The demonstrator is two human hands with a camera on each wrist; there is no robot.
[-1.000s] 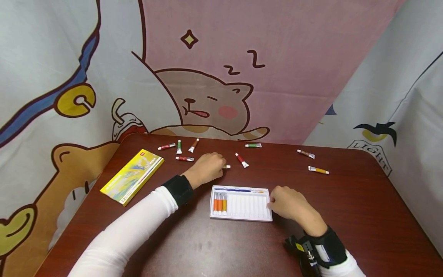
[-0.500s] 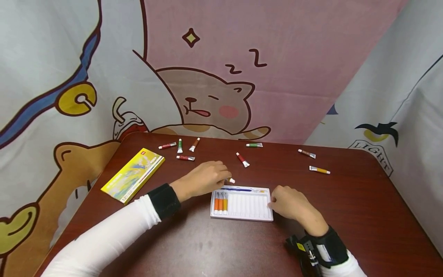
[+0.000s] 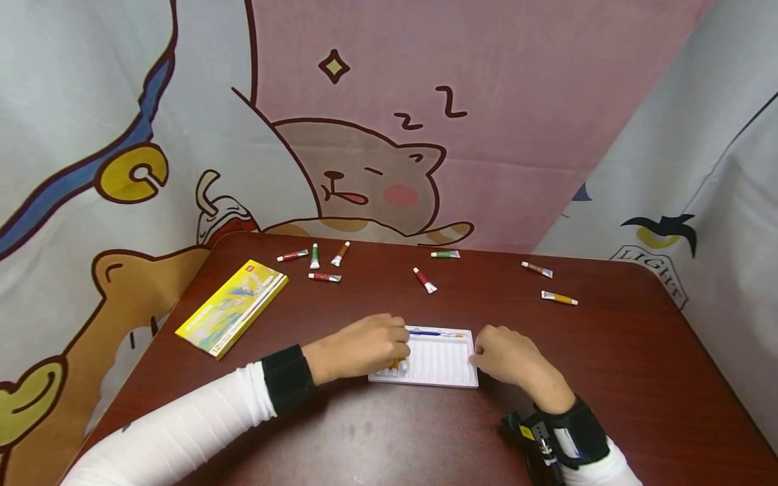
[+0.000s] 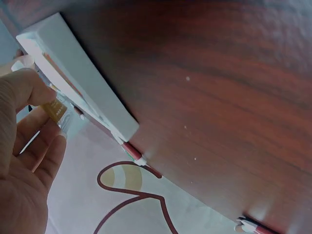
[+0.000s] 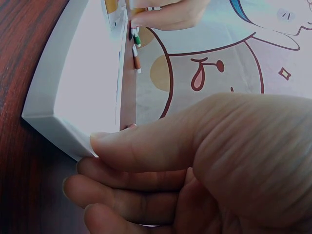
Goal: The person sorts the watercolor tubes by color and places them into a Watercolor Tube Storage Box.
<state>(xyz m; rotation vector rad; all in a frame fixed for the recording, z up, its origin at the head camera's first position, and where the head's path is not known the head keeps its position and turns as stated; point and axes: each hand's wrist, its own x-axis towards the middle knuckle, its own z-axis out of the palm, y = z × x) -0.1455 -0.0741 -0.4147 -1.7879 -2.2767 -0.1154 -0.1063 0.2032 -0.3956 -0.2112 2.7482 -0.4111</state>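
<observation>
Over white tray [image 3: 440, 359]: left fingers [image 3: 398, 335] pinch tube [image 4: 54, 110].

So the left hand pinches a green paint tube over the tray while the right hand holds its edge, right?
Not green: the paint tube the left hand pinches is ochre, as the left wrist view shows. The right hand does hold the tray.

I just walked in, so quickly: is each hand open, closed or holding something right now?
Left hand: holding a dark-yellow tube at the white tray.
Right hand: holding the white tray's edge, thumb on its rim.
</observation>
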